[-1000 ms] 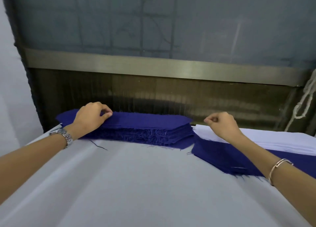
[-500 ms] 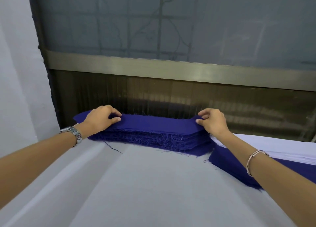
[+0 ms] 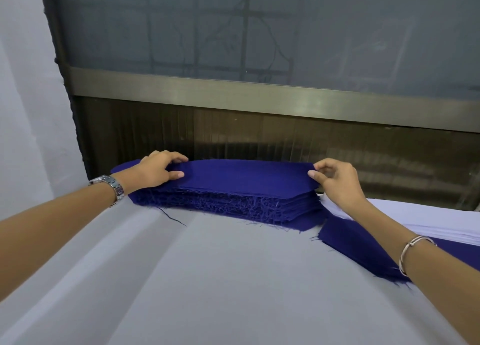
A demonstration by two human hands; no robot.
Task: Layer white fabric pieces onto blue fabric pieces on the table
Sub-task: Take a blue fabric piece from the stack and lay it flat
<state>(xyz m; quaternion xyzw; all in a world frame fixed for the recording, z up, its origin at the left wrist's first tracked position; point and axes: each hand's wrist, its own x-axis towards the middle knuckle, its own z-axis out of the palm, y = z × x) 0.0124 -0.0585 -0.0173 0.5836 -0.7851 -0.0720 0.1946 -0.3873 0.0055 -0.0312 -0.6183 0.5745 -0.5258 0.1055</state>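
Observation:
A thick stack of blue fabric pieces (image 3: 233, 201) with frayed edges lies at the far side of the table. The top blue piece (image 3: 246, 175) is lifted slightly off the stack. My left hand (image 3: 155, 170) pinches its left end and my right hand (image 3: 335, 181) pinches its right end. To the right, a white fabric pile (image 3: 420, 220) lies on a second layer of blue fabric (image 3: 358, 246), partly hidden by my right forearm.
The table is covered by a pale grey cloth (image 3: 220, 279) with soft folds. A dark window frame with a metal rail (image 3: 259, 95) rises right behind the stack. A white wall (image 3: 28, 111) stands at the left.
My right hand moved left from the white pile to the right end of the blue stack and pinched the top piece. Both hands have lifted that piece a little.

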